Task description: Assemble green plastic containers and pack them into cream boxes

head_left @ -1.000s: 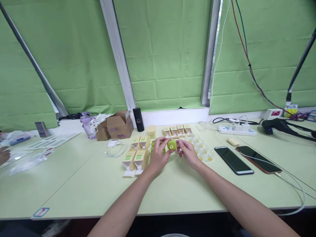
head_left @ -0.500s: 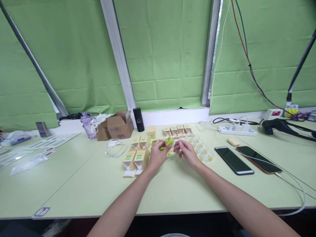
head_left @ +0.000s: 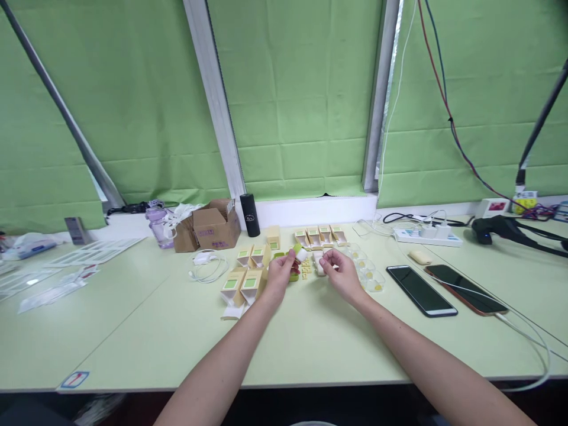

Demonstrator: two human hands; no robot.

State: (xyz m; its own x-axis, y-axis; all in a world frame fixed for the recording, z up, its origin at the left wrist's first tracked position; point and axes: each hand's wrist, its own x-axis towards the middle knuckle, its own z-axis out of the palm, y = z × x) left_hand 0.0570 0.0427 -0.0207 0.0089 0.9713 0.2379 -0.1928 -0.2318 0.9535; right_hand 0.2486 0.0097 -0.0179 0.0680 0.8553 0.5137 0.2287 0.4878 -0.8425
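Note:
Pinched in the fingers of my left hand (head_left: 280, 275) is a small green-and-white piece (head_left: 301, 254), its white end facing right. Under and behind those fingers lie green parts (head_left: 293, 277), partly covered. My right hand (head_left: 341, 272) has its thumb and fingers pressed together beside a white piece (head_left: 318, 262); whether they grip something small is hidden. Between the hands, several small yellow pieces (head_left: 306, 271) rest on the table. A clear plastic tray (head_left: 373, 280) with rounded cups and yellow bits sits just right of my right hand, which partly covers it.
Open small cartons with green labels stand at left (head_left: 251, 285) and behind (head_left: 326, 235). Farther back are a brown cardboard box (head_left: 217, 228) and a black cylinder (head_left: 249, 215). Two phones, one the black phone (head_left: 420, 290), and a power strip (head_left: 428, 235) lie to the right.
My hands have moved apart slightly. The green piece in my left hand has turned, and its white end now shows. My right hand has shifted a little right, with its fingers drawn together.

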